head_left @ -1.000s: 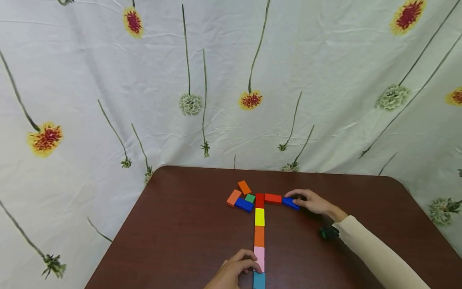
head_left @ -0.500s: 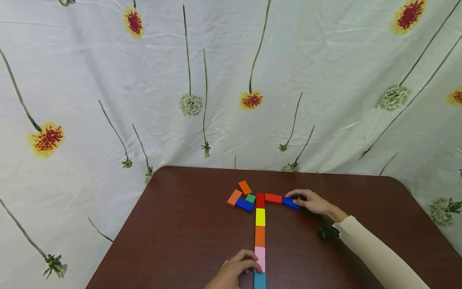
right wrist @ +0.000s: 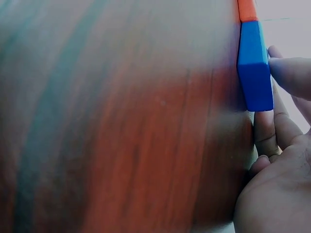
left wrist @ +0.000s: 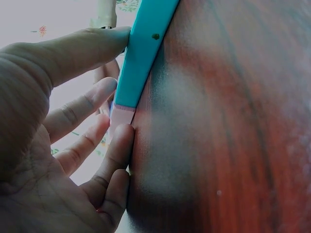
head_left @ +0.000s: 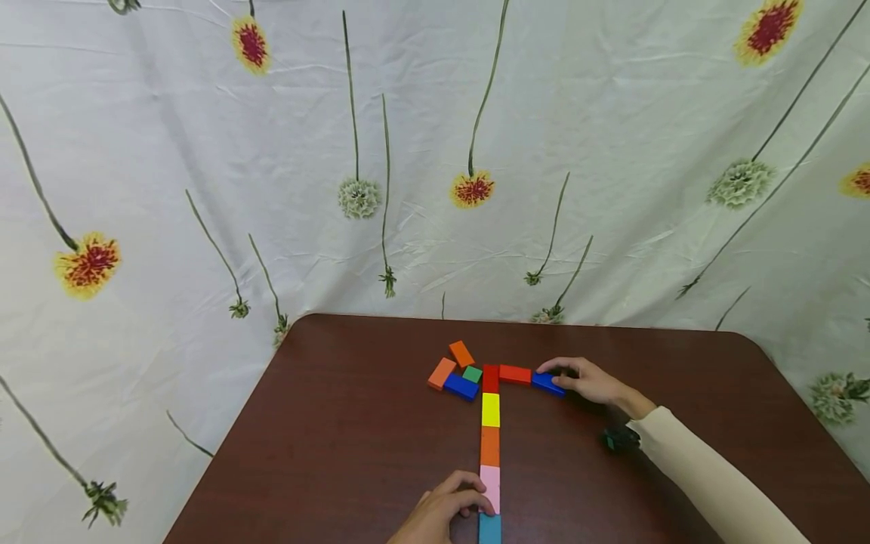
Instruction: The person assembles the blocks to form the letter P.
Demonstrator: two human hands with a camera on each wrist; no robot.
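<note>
The right hand (head_left: 587, 381) grasps a blue block (head_left: 547, 383), thumb and forefinger pinching it where it rests on the tabletop (head_left: 340, 438). Just left of that hand, the block's far end meets a red block (head_left: 515, 374), though it slants from that line toward the person. Beyond it lies a corner red block (head_left: 490, 379), and from there a row runs back toward the left hand (head_left: 438, 510): a yellow block (head_left: 491, 410), an orange block (head_left: 490, 447), a pink block (head_left: 494, 487) and a teal block (head_left: 490, 530). The left hand is not clenched; its relaxed fingers rest against the pink block, its thumb at the teal block. Well ahead of it sit a green block (head_left: 472, 374), a second blue block (head_left: 461, 387) and two loose orange blocks (head_left: 442, 373). The step in hand looks like setting the blue block against the red block's end while steadying the row; the next move would seem to call for loosening the right hand gently, without nudging that join.
</note>
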